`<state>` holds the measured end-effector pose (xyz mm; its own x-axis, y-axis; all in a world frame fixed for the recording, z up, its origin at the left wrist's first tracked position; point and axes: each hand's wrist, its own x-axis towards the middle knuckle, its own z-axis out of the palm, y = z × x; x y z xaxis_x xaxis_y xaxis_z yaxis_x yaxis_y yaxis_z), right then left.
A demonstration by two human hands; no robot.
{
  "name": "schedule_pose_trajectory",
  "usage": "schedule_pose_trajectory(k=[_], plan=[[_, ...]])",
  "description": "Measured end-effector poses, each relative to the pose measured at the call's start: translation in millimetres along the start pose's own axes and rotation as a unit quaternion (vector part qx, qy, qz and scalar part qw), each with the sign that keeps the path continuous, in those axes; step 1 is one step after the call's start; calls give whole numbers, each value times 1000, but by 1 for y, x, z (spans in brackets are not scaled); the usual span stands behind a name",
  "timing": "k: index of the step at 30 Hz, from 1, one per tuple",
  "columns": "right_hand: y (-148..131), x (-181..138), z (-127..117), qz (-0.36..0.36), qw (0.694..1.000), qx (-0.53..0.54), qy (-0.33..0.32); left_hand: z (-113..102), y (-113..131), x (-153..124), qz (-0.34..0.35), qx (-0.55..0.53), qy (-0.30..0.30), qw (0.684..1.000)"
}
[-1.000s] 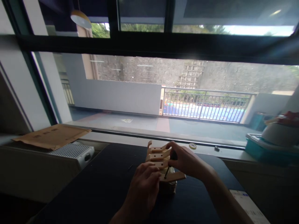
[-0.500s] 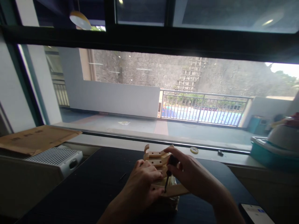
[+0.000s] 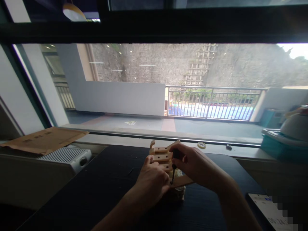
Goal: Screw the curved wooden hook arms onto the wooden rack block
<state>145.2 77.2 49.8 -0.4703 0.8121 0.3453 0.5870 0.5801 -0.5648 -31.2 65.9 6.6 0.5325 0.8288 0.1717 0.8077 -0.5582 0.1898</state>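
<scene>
- Lower centre, right hand (image 3: 192, 160): wrapped around a black-handled metal screwdriver (image 3: 177, 155), tip down.
- Just left, left hand (image 3: 154, 176): half-curled on pale slatted wooden rack (image 3: 160, 157) (grip unclear).

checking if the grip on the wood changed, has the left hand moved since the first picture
Yes: forward. Against the dark table, the left hand has its fingers nearer the far edge, further up the wooden slats.

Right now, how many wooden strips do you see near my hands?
4: the farthest strip, the second strip, the third strip beside the left hand, and the front strip under the screwdriver tip. That hand may hide more.
</scene>
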Motion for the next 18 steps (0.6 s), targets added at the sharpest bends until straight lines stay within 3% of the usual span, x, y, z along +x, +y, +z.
schedule_pose_trajectory(k=[6,12,18], plan=[[3,-1,-1,-25,1000,14,1,-10,6,10,-6,-4,-63,998],[10,4,3,-24,999,48,2,-3,-3,11,1,-22,-34,999],[14,7,5,-18,996,82,-4,0,-7,13,3,-25,-45,999]])
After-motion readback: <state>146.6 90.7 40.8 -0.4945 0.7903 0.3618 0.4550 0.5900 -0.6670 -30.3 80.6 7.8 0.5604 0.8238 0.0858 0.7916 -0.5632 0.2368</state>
